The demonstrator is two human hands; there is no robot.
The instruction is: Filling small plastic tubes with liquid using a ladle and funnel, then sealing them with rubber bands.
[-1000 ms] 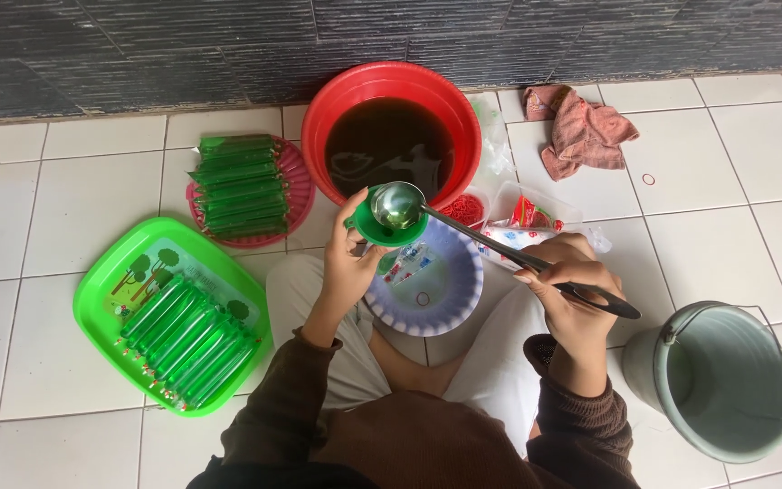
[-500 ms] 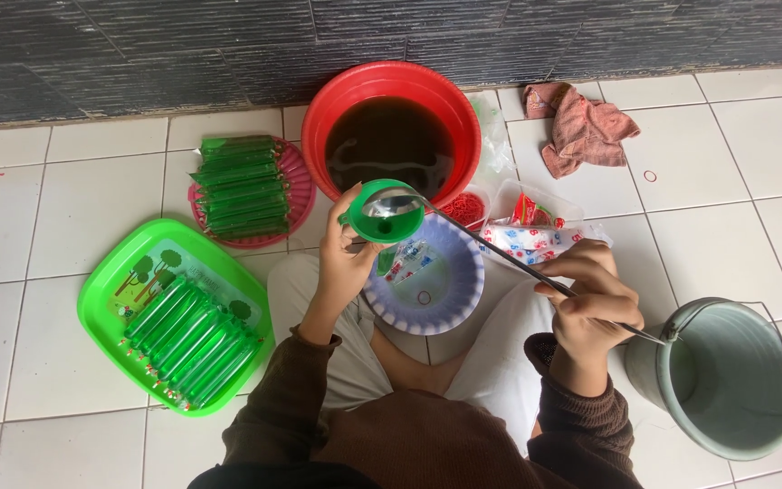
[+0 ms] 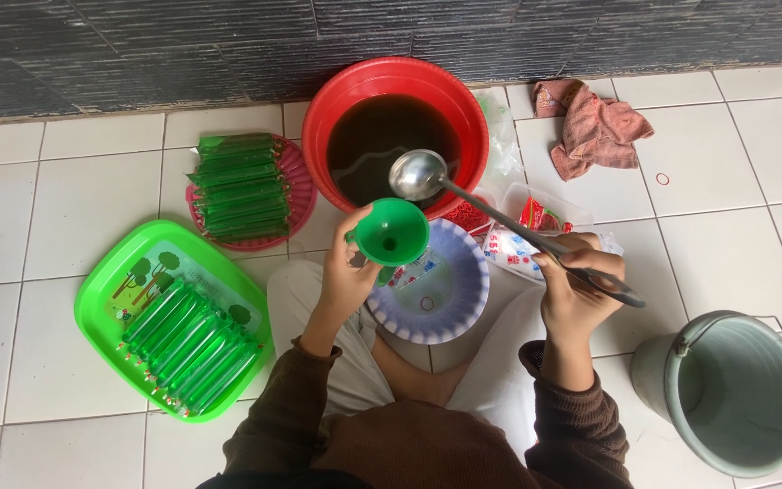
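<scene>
Funnel [image 3: 394, 232], bright green plastic, is held near the centre of the frame by the left hand [image 3: 348, 272], whose fingers are closed around its spout below the cone so that the mouth stays level and open upward. It is kept over a pale purple-rimmed bowl [image 3: 463, 299] resting between the person's knees, apparently so that any spill is caught there.

A metal ladle [image 3: 420, 175] is gripped by the right hand [image 3: 576, 288], fingers clamped on the dark end of its long handle at centre right. The ladle's cup is raised just above and beside the funnel, at the near rim of a red basin [image 3: 319, 127] filled with dark brown liquid, at upper centre. The basin is set directly ahead, within easy reach of the ladle.

At lower left, a green tray [image 3: 101, 299] is loaded with long, thin green filled tubes [image 3: 187, 349] laid side by side. Just above it, a round pink plate [image 3: 300, 195] carries a second stack of similar green tubes. Both are placed on the left-hand side, near the hand holding the funnel.

Small printed plastic packets [image 3: 513, 249] lie behind the bowl, near the ladle's handle. A crumpled pink cloth [image 3: 595, 131] lies at upper right, well apart. A grey-green bucket [image 3: 726, 389] with a wire handle stands at lower right. Everything rests on a white tiled floor [image 3: 38, 199] against a dark wall.
</scene>
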